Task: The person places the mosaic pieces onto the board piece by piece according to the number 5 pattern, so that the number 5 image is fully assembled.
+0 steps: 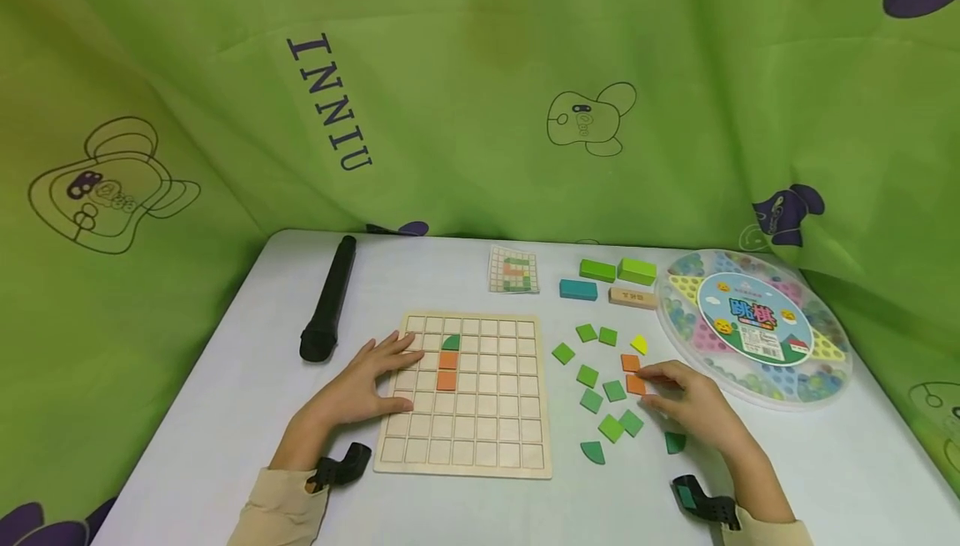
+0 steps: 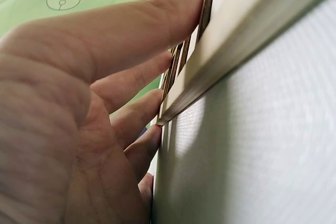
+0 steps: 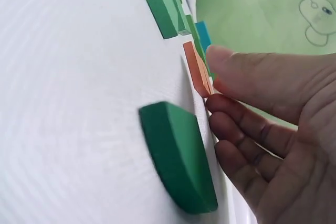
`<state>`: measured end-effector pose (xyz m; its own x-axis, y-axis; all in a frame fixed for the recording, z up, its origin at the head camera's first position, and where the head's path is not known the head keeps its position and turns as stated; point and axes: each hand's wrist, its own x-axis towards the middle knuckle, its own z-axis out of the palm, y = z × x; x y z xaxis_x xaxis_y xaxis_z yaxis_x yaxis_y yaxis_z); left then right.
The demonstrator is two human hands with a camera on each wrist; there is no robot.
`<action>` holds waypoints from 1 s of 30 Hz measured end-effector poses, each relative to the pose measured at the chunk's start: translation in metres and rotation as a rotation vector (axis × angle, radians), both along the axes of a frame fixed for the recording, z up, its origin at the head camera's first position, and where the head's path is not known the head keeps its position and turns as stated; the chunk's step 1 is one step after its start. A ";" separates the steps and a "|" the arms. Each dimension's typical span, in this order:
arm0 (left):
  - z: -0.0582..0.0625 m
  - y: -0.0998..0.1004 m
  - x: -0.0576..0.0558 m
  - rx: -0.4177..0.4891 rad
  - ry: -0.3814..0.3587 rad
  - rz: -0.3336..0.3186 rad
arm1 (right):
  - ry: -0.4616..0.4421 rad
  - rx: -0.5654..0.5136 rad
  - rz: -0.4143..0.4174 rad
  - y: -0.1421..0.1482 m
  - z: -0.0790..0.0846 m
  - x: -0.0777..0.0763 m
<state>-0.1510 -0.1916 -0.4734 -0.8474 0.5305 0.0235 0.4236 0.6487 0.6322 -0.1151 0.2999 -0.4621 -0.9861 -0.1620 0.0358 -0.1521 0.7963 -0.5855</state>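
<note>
My left hand (image 1: pixel 367 383) rests along the left edge of a wooden grid board (image 1: pixel 495 471), fingers spread and fingertips on its squares. In the left wrist view, the thumb and fingers (image 2: pixel 139 119) reach over the board's rim (image 2: pixel 210 72). Inside the grid, a green quarter-round tile (image 1: pixel 452 343) sits above two orange square tiles (image 1: pixel 447 359) in one column. To the right of the board, my right hand (image 1: pixel 693 404) pinches an orange square tile (image 3: pixel 197 69) at its edge between thumb and forefinger. Another orange tile (image 1: pixel 630 363) lies just beyond it.
Several green square tiles (image 1: pixel 587 376), a yellow piece (image 1: pixel 639 344) and green quarter-rounds (image 1: pixel 592 452) lie scattered between board and right hand. Behind are a pattern card (image 1: pixel 513 269), green blocks (image 1: pixel 597 270), a blue block (image 1: pixel 578 289) and a wooden block (image 1: pixel 632 298). A microphone (image 1: pixel 330 300) and round game box (image 1: pixel 753 329) flank them.
</note>
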 end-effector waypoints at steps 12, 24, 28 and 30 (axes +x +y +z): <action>-0.004 -0.005 0.002 0.001 -0.006 0.013 | 0.022 0.031 -0.001 -0.011 0.000 -0.005; -0.001 -0.002 0.000 -0.003 -0.002 -0.005 | 0.073 -0.160 0.127 -0.082 0.014 -0.001; -0.001 0.000 0.000 -0.012 -0.005 0.001 | 0.085 -0.209 0.212 -0.115 0.020 -0.007; -0.001 0.000 0.000 -0.013 -0.005 0.000 | 0.098 -0.211 0.253 -0.129 0.024 -0.012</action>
<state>-0.1505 -0.1911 -0.4748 -0.8477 0.5303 0.0122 0.4200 0.6570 0.6261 -0.1269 0.1706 -0.4384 -0.9057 -0.3804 0.1873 -0.3933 0.5889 -0.7061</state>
